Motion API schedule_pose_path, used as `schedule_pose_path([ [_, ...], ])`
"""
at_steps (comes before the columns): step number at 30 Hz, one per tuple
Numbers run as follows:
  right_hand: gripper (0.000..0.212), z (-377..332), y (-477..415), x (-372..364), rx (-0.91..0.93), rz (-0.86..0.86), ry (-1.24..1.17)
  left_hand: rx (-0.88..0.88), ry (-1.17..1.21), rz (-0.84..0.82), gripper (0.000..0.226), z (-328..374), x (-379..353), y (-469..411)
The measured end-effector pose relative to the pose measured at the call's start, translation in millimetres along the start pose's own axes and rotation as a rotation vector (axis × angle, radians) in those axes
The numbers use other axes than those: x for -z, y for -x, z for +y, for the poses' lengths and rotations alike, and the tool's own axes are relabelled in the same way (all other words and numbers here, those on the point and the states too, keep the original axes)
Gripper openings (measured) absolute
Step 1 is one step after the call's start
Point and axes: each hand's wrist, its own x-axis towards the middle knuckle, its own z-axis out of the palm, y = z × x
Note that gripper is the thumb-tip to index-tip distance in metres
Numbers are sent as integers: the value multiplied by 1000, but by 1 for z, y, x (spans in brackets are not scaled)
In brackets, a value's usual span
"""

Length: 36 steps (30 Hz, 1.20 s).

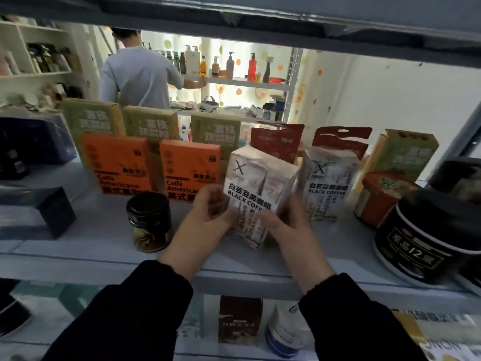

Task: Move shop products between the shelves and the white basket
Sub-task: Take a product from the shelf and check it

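Left hand (pixel 210 208) and right hand (pixel 286 220) grip the white, film-wrapped black-coffee pack (pixel 257 173) just right of the orange cardboard carton (pixel 190 165); probably light, crushable, slippery; best held by its lower sides.

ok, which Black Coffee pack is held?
The left pack, tilted, gripped by the left hand and right hand; the right pack stands upright on the shelf.

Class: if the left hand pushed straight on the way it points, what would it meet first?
The black coffee pack that the left hand grips; behind it, probably the red pouch, though depth is unclear.
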Motion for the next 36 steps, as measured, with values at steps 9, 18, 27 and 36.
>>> schedule_pose_path([
  [9, 50, -1, 6, -2, -27, -73, -143, 9, -36, -190, 97, 6, 5, 9],
  [18, 89, -1, 8, -1, -41, -141, -140, -112, -91, -201, 86, 24, 5, 20],
  [27, 94, 4, 3, 2, -19, -220, -188, -97, -133, -187, 89, 19, 7, 18],
  [36, 62, 1, 2, 2, 9, -156, -139, -24, -123, -208, 97, 21, 3, 16],
])
